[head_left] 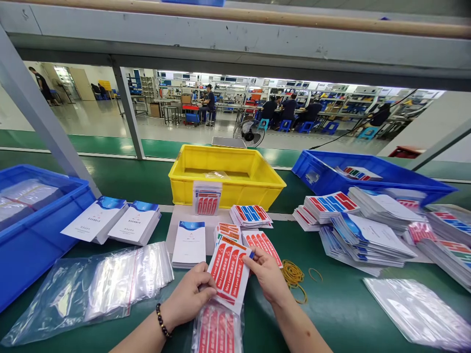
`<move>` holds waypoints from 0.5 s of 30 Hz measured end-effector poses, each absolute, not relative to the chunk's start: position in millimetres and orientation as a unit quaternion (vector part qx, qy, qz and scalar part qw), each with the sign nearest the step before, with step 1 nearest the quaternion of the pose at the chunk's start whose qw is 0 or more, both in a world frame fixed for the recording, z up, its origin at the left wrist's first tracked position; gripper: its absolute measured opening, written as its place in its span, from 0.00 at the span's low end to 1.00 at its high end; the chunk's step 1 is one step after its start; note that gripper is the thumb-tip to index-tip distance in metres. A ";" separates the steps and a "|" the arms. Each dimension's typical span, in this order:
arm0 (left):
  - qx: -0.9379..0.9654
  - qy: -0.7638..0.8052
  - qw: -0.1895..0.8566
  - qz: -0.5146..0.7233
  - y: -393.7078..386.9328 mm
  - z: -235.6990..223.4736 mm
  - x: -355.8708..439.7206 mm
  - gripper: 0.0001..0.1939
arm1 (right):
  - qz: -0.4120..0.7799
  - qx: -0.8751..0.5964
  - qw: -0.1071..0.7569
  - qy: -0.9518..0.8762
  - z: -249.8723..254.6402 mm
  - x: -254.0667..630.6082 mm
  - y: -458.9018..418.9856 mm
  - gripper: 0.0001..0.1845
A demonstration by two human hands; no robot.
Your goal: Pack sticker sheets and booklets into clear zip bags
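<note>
Between my two hands is a sticker sheet (230,272) with red curved labels, tilted over the bench. My left hand (196,289), a beaded bracelet at its wrist, pinches its left edge. The fingers of my right hand (268,274) close on its upper right edge. Just below lies a clear plastic bag (217,331) with similar red labels inside. Beyond the sheet are orange label sheets (228,230), a stack of red sticker sheets (262,242) and a stack of red-and-blue sheets (252,214). White booklets (189,243) with blue tops sit to the left.
A yellow bin (228,189) stands ahead, with a bagged set (207,198) leaning on its front. Blue bins (40,235) flank the bench. Clear bags (128,274) lie left, rubber bands (293,274) right, and booklet stacks (368,235) further right. A shelf beam (235,34) crosses overhead.
</note>
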State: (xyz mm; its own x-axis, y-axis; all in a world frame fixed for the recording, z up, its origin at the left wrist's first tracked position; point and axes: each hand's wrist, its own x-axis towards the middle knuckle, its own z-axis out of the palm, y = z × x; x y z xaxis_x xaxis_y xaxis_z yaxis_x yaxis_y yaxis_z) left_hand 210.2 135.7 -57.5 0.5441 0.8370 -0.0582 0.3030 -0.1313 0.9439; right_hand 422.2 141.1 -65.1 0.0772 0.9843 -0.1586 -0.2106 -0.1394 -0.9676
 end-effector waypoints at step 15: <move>0.701 0.367 0.540 0.287 133.1 -61.2 212.0 0.06 | 0.588 -0.474 0.454 -0.473 -58.0 411.7 131.9 0.28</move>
State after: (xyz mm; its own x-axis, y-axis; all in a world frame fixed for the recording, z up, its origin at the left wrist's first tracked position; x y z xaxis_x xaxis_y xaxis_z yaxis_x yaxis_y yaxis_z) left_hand 212.0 133.1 -61.2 0.5656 0.8247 0.0059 0.2042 -0.1470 0.9678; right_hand 411.7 131.9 -58.0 -0.1392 0.9820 -0.1280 -0.0863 -0.1408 -0.9863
